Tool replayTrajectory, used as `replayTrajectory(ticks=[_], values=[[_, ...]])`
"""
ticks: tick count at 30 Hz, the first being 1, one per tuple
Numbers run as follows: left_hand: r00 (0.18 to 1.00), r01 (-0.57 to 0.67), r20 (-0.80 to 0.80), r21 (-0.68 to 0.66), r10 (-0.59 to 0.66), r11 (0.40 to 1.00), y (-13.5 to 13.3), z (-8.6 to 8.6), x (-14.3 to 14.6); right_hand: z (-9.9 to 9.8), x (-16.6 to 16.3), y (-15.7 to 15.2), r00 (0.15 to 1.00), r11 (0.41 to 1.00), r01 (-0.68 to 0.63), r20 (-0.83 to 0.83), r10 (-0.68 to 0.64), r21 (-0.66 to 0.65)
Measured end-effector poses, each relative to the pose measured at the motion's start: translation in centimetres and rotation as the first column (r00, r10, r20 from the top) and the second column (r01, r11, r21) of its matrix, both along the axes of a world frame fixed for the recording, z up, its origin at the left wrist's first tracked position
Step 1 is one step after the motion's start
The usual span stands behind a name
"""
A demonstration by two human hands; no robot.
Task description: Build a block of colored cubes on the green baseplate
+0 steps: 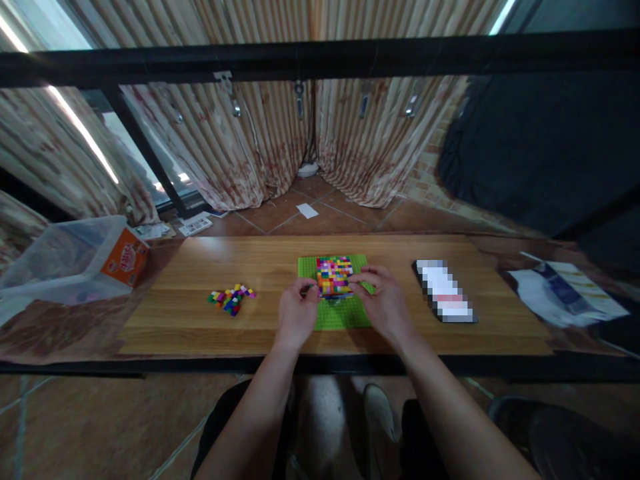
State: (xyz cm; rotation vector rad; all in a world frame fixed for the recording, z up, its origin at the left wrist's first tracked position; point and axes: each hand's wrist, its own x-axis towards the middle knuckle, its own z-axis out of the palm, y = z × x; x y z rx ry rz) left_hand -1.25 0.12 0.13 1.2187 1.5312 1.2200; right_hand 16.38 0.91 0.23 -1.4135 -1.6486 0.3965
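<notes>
A green baseplate (340, 316) lies on the wooden table (175, 320) in front of me. A block of many small coloured bricks (334, 275) covers its far half. My left hand (296, 313) rests at the plate's left edge, fingers curled in a pinch near the block's lower left corner. My right hand (384, 303) lies on the plate's right side, its fingertips pressed against the block's right edge. Whether either hand holds a small brick is hidden.
A loose pile of small coloured bricks (231, 298) lies left of the plate. A dark phone-like slab (445, 291) sits to the right. A clear plastic tub with an orange label (75, 260) stands far left. Papers (565, 293) lie far right.
</notes>
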Motion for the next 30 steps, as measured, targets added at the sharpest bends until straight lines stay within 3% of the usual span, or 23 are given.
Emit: replayTrajectory(ticks=[10, 18, 25, 30], values=[[1.000, 0.008, -0.021, 0.017, -0.008, 1.000, 0.1, -0.3, -0.2, -0.4, -0.3, 0.1, 0.999, 0.999, 0.027, 0.043, -0.026, -0.022], [1.000, 0.012, 0.006, 0.041, -0.012, 0.999, 0.2, -1.0, -0.4, -0.4, -0.6, 0.3, 0.998, 0.992, 0.050, -0.042, -0.056, -0.119], [1.000, 0.018, 0.007, 0.038, -0.018, 0.999, 0.1, -0.9, -0.4, -0.7, -0.7, 0.8, 0.968, 0.962, 0.048, -0.225, -0.112, -0.269], [0.999, 0.029, -0.018, 0.028, -0.029, 0.999, 0.0, -0.6, -0.5, -1.0, -0.9, 1.3, 0.879, 0.945, 0.005, -0.449, -0.160, -0.328]])
